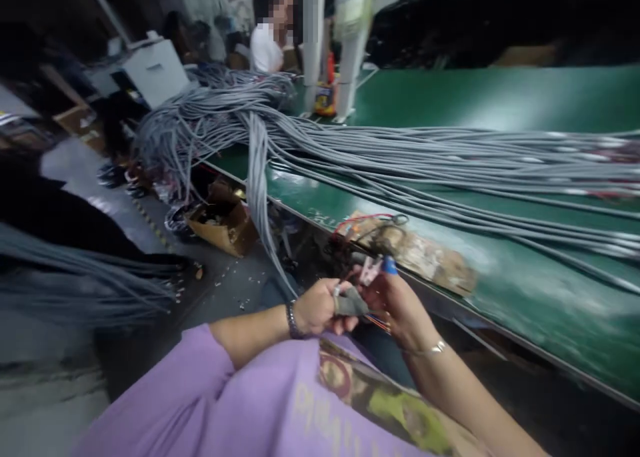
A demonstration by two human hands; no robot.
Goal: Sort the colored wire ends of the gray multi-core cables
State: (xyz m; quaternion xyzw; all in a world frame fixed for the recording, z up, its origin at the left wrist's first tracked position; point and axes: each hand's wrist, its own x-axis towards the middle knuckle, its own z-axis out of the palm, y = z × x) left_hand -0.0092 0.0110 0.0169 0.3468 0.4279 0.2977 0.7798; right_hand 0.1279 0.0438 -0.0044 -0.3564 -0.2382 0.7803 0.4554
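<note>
My left hand (320, 307) is closed around the end of a grey cable, in front of my body. A grey piece (350, 302) shows at its thumb; I cannot tell whether it is the cable jacket or a thumb wrap. Thin coloured wires (379, 321) stick out between my hands. My right hand (404, 307) is curled around these wires, with a blue cover (390, 265) on its thumb tip. By its fingers is a small pale pink piece (370, 271), blurred. Behind the hands, a strip of brown cardboard (425, 255) with tape and wires lies at the table edge.
Long grey cables (380, 153) run across the green table (500, 97), and one bundle (257, 170) hangs over its edge. An open cardboard box (225, 227) stands on the floor. More cables (85, 273) hang at left. Farther back are white posts (347, 57) and a person in white (265, 47).
</note>
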